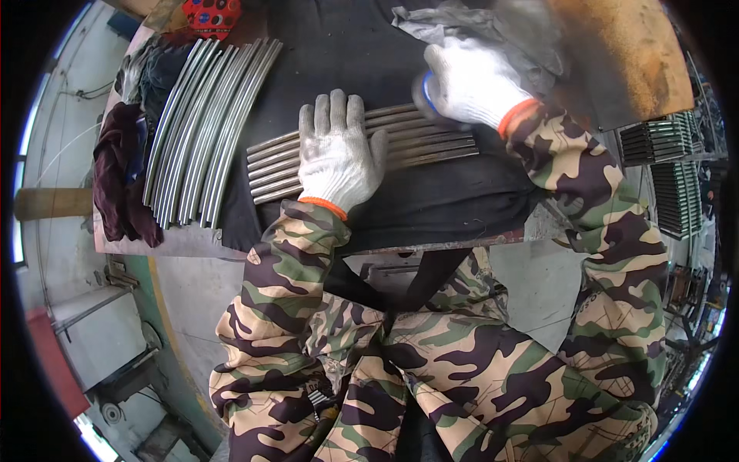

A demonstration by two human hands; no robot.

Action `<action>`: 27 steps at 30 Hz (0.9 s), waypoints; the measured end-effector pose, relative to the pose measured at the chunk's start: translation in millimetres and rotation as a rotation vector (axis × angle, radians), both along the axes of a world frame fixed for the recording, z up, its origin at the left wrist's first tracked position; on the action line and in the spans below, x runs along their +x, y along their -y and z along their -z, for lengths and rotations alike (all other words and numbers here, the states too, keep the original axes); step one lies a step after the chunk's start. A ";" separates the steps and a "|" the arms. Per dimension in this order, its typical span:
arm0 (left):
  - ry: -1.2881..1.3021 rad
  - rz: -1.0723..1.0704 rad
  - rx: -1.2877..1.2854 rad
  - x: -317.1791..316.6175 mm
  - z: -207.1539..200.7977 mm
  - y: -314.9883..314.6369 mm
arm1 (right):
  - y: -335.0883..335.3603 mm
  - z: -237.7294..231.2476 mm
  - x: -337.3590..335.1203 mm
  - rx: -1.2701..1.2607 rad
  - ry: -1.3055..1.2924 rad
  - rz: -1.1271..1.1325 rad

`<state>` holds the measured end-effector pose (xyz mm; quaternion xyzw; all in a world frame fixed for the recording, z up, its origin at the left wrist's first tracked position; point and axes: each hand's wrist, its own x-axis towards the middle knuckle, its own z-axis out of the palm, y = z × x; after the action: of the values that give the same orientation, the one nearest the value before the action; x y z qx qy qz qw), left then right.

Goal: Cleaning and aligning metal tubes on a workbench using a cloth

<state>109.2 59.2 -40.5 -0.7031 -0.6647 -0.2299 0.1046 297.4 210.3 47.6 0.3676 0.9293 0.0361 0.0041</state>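
Note:
My left hand [337, 150], in a white knitted glove with grey-coated fingers and an orange cuff, lies flat with its fingers stretched out. It presses across a row of several dull metal rods [273, 168] laid side by side on a dark cloth [431, 204]. My right hand [471, 83], gloved the same way, is closed round a round, blue-edged thing [426, 94] at the far right end of these rods. Motion blur and the glove hide what kind of thing it is. Whether it touches the rods I cannot tell.
Left of the row lies a batch of shinier metal rods [208, 131]. Dark red cloth [119, 177] is bunched at the table's left edge. A grey rag [481, 23] and a red patterned thing [211, 17] lie at the back. Racked dark rods [676, 200] stand at the right.

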 end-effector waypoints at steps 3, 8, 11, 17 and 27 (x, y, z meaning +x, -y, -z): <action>0.018 -0.022 0.009 -3.1 0.1 4.3 | 31.8 4.0 9.4 0.035 -0.116 -0.136; 0.007 -0.024 -0.056 1.3 -2.4 3.5 | 17.9 -7.4 1.3 0.002 -0.008 -0.034; 0.027 -0.034 -0.074 0.4 -1.3 5.2 | 9.1 -1.0 -4.6 0.049 0.008 -0.024; 0.026 -0.039 -0.019 1.1 3.0 3.5 | 38.9 -2.1 9.3 0.027 -0.046 -0.146; 0.061 -0.072 -0.034 6.0 1.6 5.6 | 37.8 0.7 11.2 0.065 -0.065 -0.149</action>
<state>115.2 53.6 -42.1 -0.6732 -0.6962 -0.2360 0.0802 308.5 172.5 46.9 0.2983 0.9520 0.0544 -0.0409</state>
